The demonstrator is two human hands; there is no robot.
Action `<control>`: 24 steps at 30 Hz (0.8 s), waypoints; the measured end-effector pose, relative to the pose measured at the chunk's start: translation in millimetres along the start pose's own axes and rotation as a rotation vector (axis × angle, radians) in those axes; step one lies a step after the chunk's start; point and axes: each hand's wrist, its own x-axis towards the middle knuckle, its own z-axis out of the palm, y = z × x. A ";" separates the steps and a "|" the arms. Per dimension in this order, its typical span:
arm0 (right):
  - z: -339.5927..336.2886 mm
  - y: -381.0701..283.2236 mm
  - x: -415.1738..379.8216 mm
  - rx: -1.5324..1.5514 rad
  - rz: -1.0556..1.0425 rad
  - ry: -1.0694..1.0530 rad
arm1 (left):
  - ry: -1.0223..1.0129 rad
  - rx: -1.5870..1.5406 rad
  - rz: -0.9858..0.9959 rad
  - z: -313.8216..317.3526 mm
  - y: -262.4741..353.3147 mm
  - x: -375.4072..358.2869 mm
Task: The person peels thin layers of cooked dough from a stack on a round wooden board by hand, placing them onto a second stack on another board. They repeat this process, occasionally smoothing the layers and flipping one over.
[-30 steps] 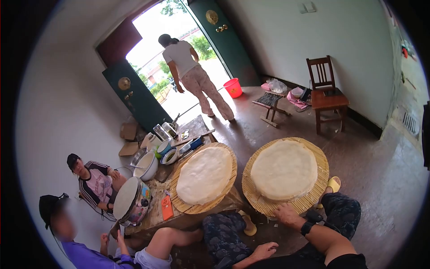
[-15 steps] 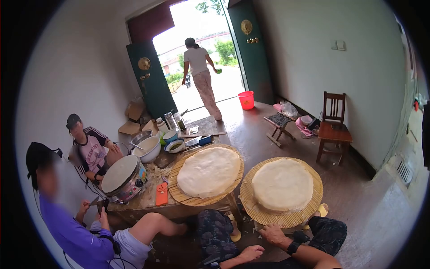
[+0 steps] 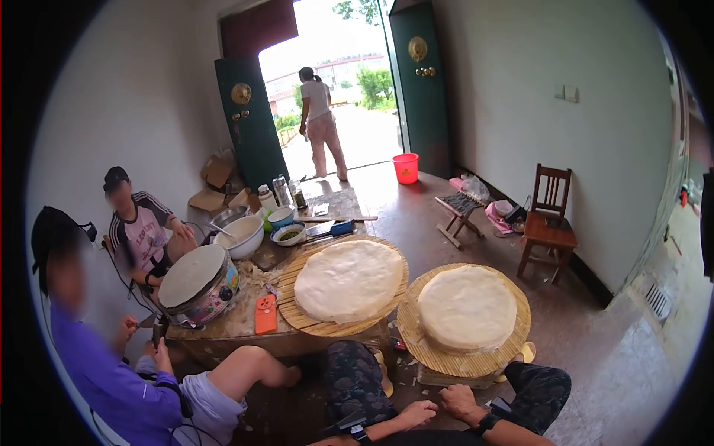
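My left hand [image 3: 416,415] is over my lap at the bottom of the head view, its fingers loosely curled with nothing visible in them. Just right of it, apart by a small gap, my right hand [image 3: 459,402] is also curled, and no object shows in it. Nearest to both hands is a stack of thin round flatbreads [image 3: 468,306] on a round woven straw mat [image 3: 519,327]. Left of that, a second straw mat [image 3: 297,318] holds a wide pale flatbread sheet [image 3: 348,281] on the low table [image 3: 223,333].
A round electric griddle [image 3: 195,279], an orange phone [image 3: 265,315], a white basin [image 3: 249,241] and a bowl [image 3: 288,235] stand on the table. Two people sit at left. Beyond are a red bucket [image 3: 406,169], a folding stool [image 3: 459,212] and a wooden chair [image 3: 550,227].
The person at the doorway has stepped farther out and turned. My right hand has drawn back from the mat's edge, toward my left hand. The whole view has shifted slightly.
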 end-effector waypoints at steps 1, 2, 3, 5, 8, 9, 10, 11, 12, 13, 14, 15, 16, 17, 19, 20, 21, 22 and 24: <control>5.4 0.8 -2.4 -0.022 0.023 -0.051 | -0.005 -0.001 0.026 -1.4 0.3 -1.8; 9.6 3.6 -2.1 -0.049 0.043 -0.100 | -0.001 -0.003 0.025 -2.6 2.0 -2.0; 8.5 2.8 -1.3 -0.047 0.038 -0.107 | -0.018 -0.033 0.027 -1.9 2.1 -3.1; 5.2 -2.4 1.5 -0.052 0.041 -0.129 | -0.023 -0.076 0.015 0.1 1.7 -4.9; 4.4 -3.3 0.9 -0.045 -0.003 -0.129 | -0.047 -0.002 -0.007 -1.3 4.4 -5.8; 2.4 -4.8 1.0 -0.045 0.006 -0.127 | -0.060 0.023 0.005 -1.7 7.4 -7.2; 6.2 -4.2 1.3 -0.030 -0.007 -0.132 | -0.078 0.052 0.020 -0.4 7.3 -4.8; 8.4 -1.1 1.3 -0.035 0.007 -0.125 | -0.108 0.077 -0.002 -1.1 -2.2 3.8; 9.4 1.7 1.0 -0.043 0.028 -0.116 | -0.106 0.079 -0.007 -1.3 -7.9 7.2; 9.4 3.6 2.6 -0.032 0.055 -0.150 | -0.118 0.091 -0.029 0.3 -2.6 4.1; 9.9 6.5 2.5 -0.028 0.062 -0.148 | -0.131 0.105 -0.051 2.2 2.3 2.9; 11.0 8.8 2.2 -0.007 0.072 -0.156 | -0.135 0.110 -0.057 3.3 3.4 4.2; 12.8 10.3 2.8 0.016 0.080 -0.164 | -0.136 0.108 -0.039 3.1 1.7 6.2; 14.9 12.0 2.2 0.027 0.085 -0.164 | -0.136 0.104 -0.023 3.2 -1.1 6.8; 18.8 16.4 3.1 0.051 0.067 -0.172 | -0.130 0.119 -0.040 1.5 -5.0 12.7; 20.7 17.4 3.4 0.064 0.075 -0.175 | -0.125 0.123 -0.047 3.3 -7.2 13.5; 21.8 19.1 4.6 0.094 0.071 -0.185 | -0.132 0.126 -0.061 4.8 -9.8 14.1; 19.2 19.7 6.0 0.123 0.067 -0.193 | -0.121 0.113 -0.070 5.4 -9.0 14.7; 12.9 17.8 8.6 0.158 0.096 -0.208 | -0.113 0.099 -0.088 6.5 -6.9 15.9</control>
